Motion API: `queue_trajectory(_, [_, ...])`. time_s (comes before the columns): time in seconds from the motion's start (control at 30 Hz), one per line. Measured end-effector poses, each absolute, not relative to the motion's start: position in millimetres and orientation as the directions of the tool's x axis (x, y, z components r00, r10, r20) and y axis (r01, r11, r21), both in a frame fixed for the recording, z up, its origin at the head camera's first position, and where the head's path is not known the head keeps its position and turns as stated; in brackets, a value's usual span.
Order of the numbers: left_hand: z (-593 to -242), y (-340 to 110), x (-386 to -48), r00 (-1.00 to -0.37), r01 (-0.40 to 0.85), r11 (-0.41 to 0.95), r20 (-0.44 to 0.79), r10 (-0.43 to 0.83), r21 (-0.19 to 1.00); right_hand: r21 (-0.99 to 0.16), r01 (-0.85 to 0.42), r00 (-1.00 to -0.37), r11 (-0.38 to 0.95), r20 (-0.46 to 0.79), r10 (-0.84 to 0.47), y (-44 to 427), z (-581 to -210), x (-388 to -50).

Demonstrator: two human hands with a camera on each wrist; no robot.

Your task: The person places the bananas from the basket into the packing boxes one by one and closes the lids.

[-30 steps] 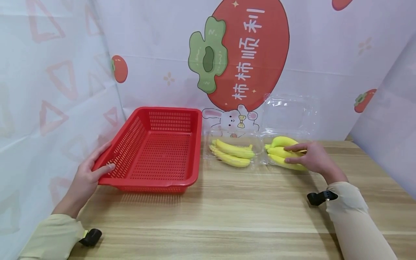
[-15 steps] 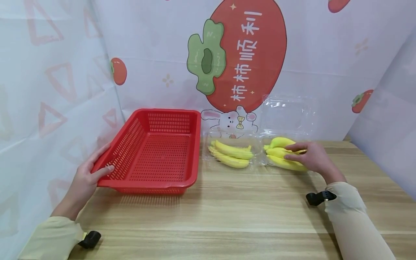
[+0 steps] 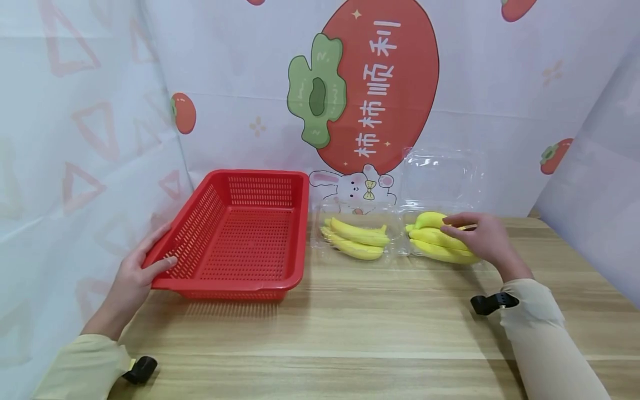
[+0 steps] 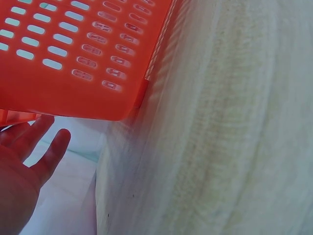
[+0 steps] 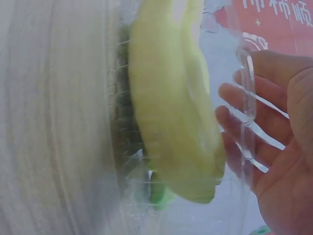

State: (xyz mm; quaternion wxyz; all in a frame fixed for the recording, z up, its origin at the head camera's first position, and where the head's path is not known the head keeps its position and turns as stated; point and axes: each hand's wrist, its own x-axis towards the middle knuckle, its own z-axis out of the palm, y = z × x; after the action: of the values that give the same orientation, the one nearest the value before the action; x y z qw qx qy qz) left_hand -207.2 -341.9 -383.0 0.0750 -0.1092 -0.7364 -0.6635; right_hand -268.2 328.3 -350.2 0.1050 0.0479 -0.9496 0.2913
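My left hand [image 3: 131, 273] grips the near left corner of a red perforated plastic basket [image 3: 225, 285], thumb over the rim. In the left wrist view, fingers [image 4: 51, 154] show below the red basket wall [image 4: 73, 93]. Over on the right, my right hand [image 3: 487, 239] hovers at the bananas [image 3: 437, 239] in a clear plastic clamshell box, whose lid [image 3: 442, 175] stands raised. Its thumb and fingers are apart and hold nothing. The right wrist view has this hand [image 5: 283, 122] beside the box's clear rim [image 5: 250, 88], with a banana [image 5: 166, 98] inside.
Left of that box is a second clear box with several bananas [image 3: 357, 236] inside. Both boxes stand near the back wall, which carries a persimmon print [image 3: 390, 83]. A wooden table [image 3: 350, 333] extends in front, and a white sheet [image 3: 75, 166] closes the left side.
My right hand has let go of a banana in the right box and lifted slightly, its fingers parting. The left hand stays on the basket. The head view has shifted a little.
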Motion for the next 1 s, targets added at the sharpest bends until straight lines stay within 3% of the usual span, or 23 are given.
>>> queue_trajectory(0.2, [-382.7, -341.1, -209.0, -0.966, 0.259, 0.181, 0.255, 0.048, 0.949, -0.561, -0.138, -0.966, 0.816, 0.259, 0.015, 327.6, -343.7, -263.5])
queue_trajectory(0.47, [-372.4, -341.5, -205.6, -0.972, 0.209, 0.584, 0.234, 0.033, 0.785, -0.594, -0.139, -0.952, 0.792, 0.301, 0.059, 331.1, -340.8, -261.7])
queue_trajectory(0.63, [-351.8, -332.1, -202.9, -0.967, 0.202, 0.717, 0.251, 0.039, 0.667, -0.608, -0.08, -0.949, 0.79, 0.29, 0.127, 337.6, -335.5, -264.6])
queue_trajectory(0.77, [-327.9, -304.8, -199.9, -0.949, 0.25, 0.748, 0.31, 0.062, 0.615, -0.641, -0.051, -0.953, 0.766, 0.261, 0.155, 343.4, -325.6, -271.0])
queue_trajectory(1.0, [-276.0, -221.2, -201.1, -0.882, 0.419, 0.787, 0.408, 0.235, 0.453, -0.681, 0.002, -0.968, 0.732, 0.181, 0.172, 354.6, -301.4, -280.0])
